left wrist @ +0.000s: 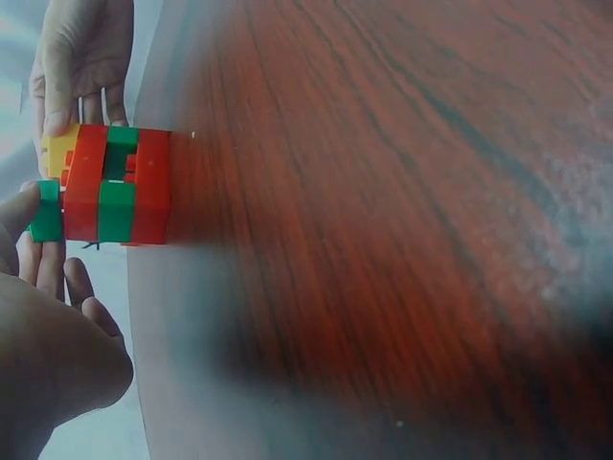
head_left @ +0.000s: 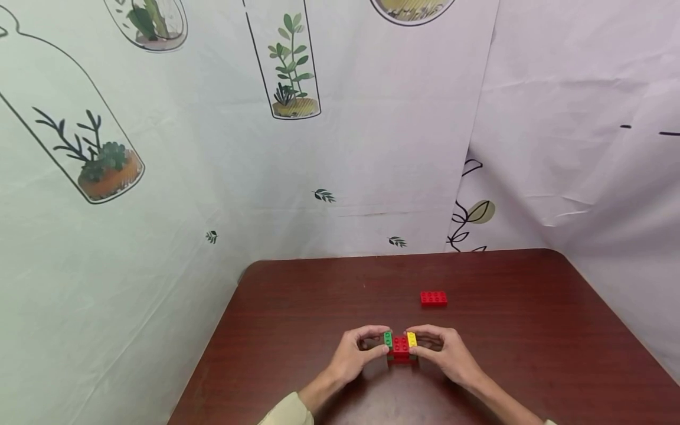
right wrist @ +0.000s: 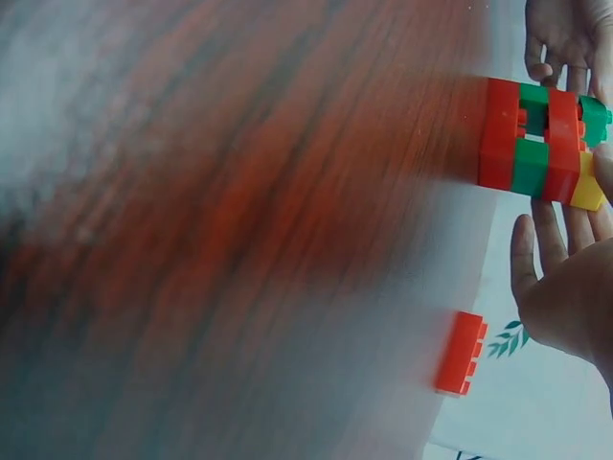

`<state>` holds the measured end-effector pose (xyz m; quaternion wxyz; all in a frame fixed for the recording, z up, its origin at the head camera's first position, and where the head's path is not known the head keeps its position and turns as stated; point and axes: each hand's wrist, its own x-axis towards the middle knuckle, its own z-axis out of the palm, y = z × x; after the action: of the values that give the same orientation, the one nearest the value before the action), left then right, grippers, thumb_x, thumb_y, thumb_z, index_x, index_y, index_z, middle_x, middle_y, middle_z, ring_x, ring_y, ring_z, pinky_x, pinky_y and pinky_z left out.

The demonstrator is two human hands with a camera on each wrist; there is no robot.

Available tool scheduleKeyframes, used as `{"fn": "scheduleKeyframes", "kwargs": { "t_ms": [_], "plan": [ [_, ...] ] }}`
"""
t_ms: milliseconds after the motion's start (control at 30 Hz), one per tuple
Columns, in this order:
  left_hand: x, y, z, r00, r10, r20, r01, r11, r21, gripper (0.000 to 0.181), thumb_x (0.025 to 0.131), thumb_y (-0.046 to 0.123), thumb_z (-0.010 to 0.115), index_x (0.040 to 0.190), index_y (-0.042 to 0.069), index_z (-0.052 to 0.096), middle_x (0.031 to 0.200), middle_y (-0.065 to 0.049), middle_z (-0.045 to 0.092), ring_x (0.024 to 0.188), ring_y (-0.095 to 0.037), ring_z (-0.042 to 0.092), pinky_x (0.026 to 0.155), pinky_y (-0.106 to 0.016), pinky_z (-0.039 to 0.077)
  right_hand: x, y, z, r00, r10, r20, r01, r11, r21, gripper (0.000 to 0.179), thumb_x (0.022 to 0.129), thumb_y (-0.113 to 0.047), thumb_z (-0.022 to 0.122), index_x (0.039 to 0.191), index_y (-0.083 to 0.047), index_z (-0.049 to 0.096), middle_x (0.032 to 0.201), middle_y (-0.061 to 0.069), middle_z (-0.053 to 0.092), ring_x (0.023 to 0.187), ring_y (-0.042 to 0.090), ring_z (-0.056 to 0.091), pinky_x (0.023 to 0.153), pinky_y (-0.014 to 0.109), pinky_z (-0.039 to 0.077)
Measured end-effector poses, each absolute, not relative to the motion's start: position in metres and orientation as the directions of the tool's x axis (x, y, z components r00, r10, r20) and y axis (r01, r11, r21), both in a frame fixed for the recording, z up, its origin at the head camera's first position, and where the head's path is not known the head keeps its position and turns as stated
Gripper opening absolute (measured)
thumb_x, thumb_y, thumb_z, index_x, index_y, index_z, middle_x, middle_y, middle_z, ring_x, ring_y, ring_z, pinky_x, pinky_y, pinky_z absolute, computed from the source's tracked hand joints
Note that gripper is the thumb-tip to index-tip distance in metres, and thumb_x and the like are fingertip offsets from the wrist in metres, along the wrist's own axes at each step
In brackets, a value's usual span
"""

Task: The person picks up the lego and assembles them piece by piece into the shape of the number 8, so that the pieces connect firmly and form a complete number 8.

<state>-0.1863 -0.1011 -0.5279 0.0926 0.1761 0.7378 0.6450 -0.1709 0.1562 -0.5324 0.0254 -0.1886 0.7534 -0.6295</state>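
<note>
A small stack of toy building bricks stands on the table between both hands. Its red upper brick lies over two green bricks with a gap between them, and a red brick forms the base. My left hand pinches a small green brick at the stack's left top end. At the right top end, my right hand pinches a small yellow brick. Studs of the upper red brick show between these two. Whether the green and yellow bricks are fully pressed down, I cannot tell.
A loose red brick lies studs up on the dark wooden table, behind the stack and to its right. White cloth printed with plants in jars hangs behind the table and along its sides.
</note>
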Motion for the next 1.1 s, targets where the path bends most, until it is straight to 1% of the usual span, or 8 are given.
{"fn": "scheduleKeyframes", "kwargs": {
  "t_ms": [133,300,500,633,767,867,933,1100],
  "plan": [
    [-0.186,-0.101,-0.529,-0.920,0.380,0.094,0.145,0.108,0.984,0.035,0.094,0.006,0.081,0.128,0.002,0.075,0.117,-0.009,0.077,0.103,-0.021,0.072,0.080,-0.021,0.056,-0.171,0.155,-0.533,-0.929,-0.312,0.201,-0.255,0.144,-0.956,0.040,0.092,-0.008,0.083,0.127,0.006,0.071,0.118,0.020,0.075,0.101,0.017,0.076,0.084,0.027,0.060],
    [-0.186,-0.100,-0.531,-0.919,0.381,0.103,0.154,0.104,0.983,0.036,0.095,0.006,0.080,0.129,-0.001,0.073,0.115,-0.010,0.078,0.100,-0.020,0.072,0.079,-0.020,0.055,-0.172,0.155,-0.533,-0.930,-0.308,0.200,-0.257,0.155,-0.954,0.039,0.092,-0.009,0.083,0.127,0.005,0.071,0.119,0.019,0.076,0.102,0.015,0.075,0.084,0.026,0.060],
    [-0.184,-0.100,-0.530,-0.913,0.386,0.129,0.176,0.090,0.980,0.036,0.096,0.006,0.079,0.130,-0.003,0.072,0.118,-0.015,0.077,0.101,-0.016,0.071,0.080,-0.020,0.055,-0.172,0.155,-0.533,-0.926,-0.308,0.218,-0.276,0.158,-0.948,0.038,0.093,-0.010,0.083,0.126,0.004,0.072,0.118,0.017,0.076,0.101,0.016,0.075,0.084,0.027,0.060],
    [-0.183,-0.099,-0.531,-0.910,0.383,0.158,0.210,0.097,0.973,0.034,0.097,0.007,0.078,0.130,-0.001,0.073,0.119,-0.014,0.076,0.100,-0.014,0.071,0.080,-0.021,0.055,-0.171,0.155,-0.532,-0.927,-0.307,0.217,-0.273,0.154,-0.949,0.039,0.093,-0.010,0.083,0.127,0.004,0.072,0.118,0.017,0.076,0.102,0.017,0.076,0.084,0.026,0.060],
    [-0.181,-0.098,-0.533,-0.916,0.359,0.181,0.240,0.126,0.963,0.033,0.096,0.009,0.079,0.128,0.004,0.075,0.118,-0.011,0.077,0.097,-0.012,0.071,0.078,-0.022,0.055,-0.170,0.155,-0.532,-0.926,-0.303,0.225,-0.278,0.147,-0.949,0.039,0.093,-0.011,0.083,0.128,0.005,0.072,0.118,0.017,0.076,0.104,0.018,0.075,0.085,0.026,0.059],
    [-0.178,-0.097,-0.535,-0.925,0.334,0.179,0.240,0.150,0.959,0.032,0.095,0.010,0.081,0.127,0.008,0.077,0.116,-0.007,0.078,0.094,-0.012,0.069,0.077,-0.023,0.053,-0.170,0.155,-0.533,-0.925,-0.300,0.233,-0.285,0.142,-0.948,0.040,0.093,-0.011,0.083,0.128,0.005,0.072,0.119,0.017,0.076,0.105,0.019,0.075,0.085,0.026,0.059],
    [-0.177,-0.096,-0.536,-0.929,0.323,0.181,0.241,0.156,0.958,0.032,0.095,0.010,0.081,0.127,0.009,0.077,0.116,-0.006,0.078,0.093,-0.012,0.069,0.077,-0.023,0.052,-0.169,0.155,-0.534,-0.926,-0.297,0.234,-0.285,0.143,-0.948,0.039,0.093,-0.011,0.083,0.128,0.004,0.072,0.119,0.017,0.076,0.106,0.020,0.075,0.085,0.026,0.059],
    [-0.178,-0.094,-0.540,-0.925,0.318,0.210,0.267,0.149,0.952,0.032,0.095,0.010,0.080,0.127,0.007,0.077,0.116,-0.006,0.078,0.092,-0.011,0.070,0.077,-0.023,0.052,-0.168,0.155,-0.536,-0.929,-0.285,0.237,-0.286,0.146,-0.947,0.038,0.094,-0.012,0.082,0.128,0.002,0.072,0.119,0.017,0.076,0.106,0.023,0.075,0.085,0.026,0.059]
  ]
}}
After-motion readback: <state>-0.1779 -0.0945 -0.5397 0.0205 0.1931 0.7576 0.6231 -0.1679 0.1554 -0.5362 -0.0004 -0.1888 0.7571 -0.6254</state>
